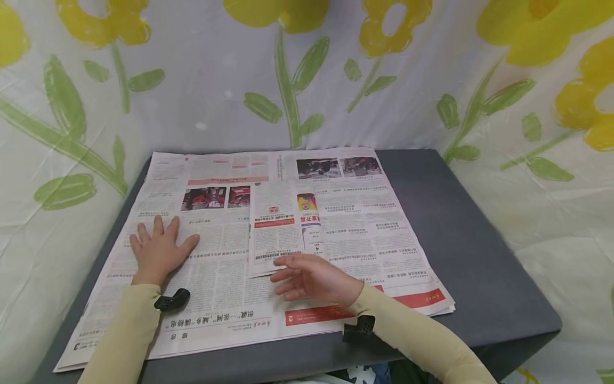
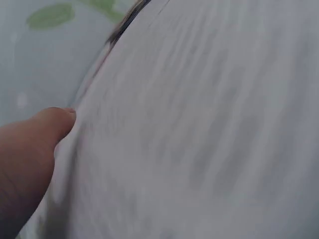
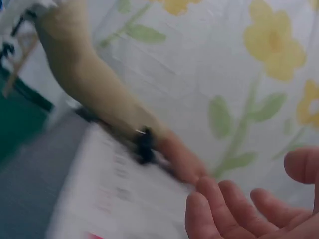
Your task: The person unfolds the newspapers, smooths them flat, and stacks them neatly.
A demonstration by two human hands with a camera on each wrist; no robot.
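A large spread newspaper [image 1: 218, 277] lies over a dark grey table. On its middle lies a smaller folded newspaper piece [image 1: 275, 236] with a red headline bar. My left hand [image 1: 160, 253] rests on the left part of the large sheet, fingers spread and thumb pointing right. In the left wrist view, the left thumb [image 2: 32, 154] shows beside the blurred paper. My right hand [image 1: 314, 278] is at the lower edge of the folded piece, palm turned to the left. Its fingers [image 3: 239, 209] are loosely bent, with nothing between them.
The dark tabletop [image 1: 460, 240] shows along the right side and the front edge. A white curtain [image 1: 201, 74] with yellow flowers hangs close behind and on both sides. Each wrist carries a black camera strap [image 1: 172, 300].
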